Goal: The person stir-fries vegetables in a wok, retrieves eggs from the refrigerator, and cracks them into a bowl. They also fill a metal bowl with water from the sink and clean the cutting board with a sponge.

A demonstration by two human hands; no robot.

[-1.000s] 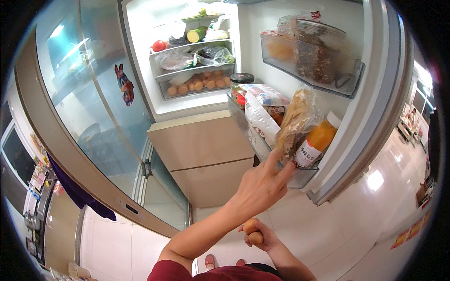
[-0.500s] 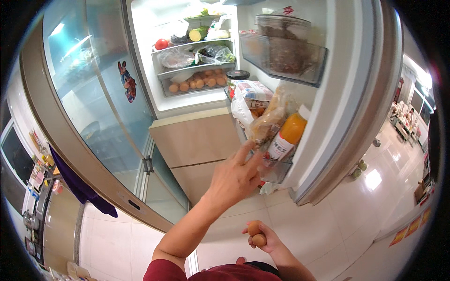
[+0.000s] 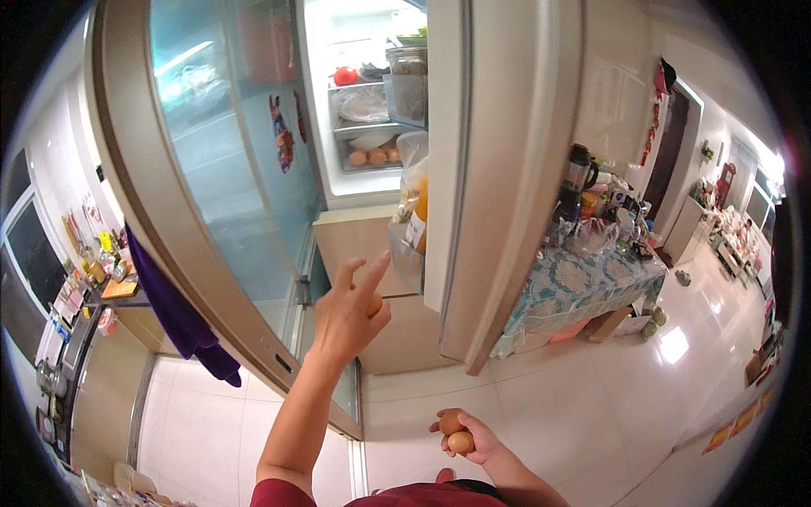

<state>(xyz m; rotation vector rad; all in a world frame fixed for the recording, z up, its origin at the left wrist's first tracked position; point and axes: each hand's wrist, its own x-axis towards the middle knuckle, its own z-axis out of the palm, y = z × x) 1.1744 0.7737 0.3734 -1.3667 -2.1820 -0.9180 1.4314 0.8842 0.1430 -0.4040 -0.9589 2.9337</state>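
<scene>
The fridge [image 3: 397, 342] is seen partly open, a lit white interior shown above beige drawer fronts; its door [image 3: 524, 160], tall and pale, is swung out on the right, and part of the shelving is hidden by it; on the left a frosted glass door [image 3: 228, 169] is seen, with a purple cloth [image 3: 182, 313] hung at its frame (a table farther right is covered by a patterned tablecloth [image 3: 583, 283]). Inside the fridge door a clear bin [image 3: 408, 269] is fixed, in which an orange bottle [image 3: 417, 221] is stood.

The left hand [image 3: 351, 317] is raised just before the bin, its forefinger and the next finger extended and spread; whether the bin is touched cannot be told; beneath those fingers a brown egg [image 3: 374, 305], mostly hidden, appears to be gripped by the thumb and the other fingers. The right hand [image 3: 473, 438] is held low, well apart from the fridge, its fingers curled around two eggs; both are smooth, oval and unbroken on the side shown; the upper egg [image 3: 452, 421] is more shaded, the lower egg [image 3: 460, 442] is lit a paler tan, and they are pressed together against the fingers.
</scene>
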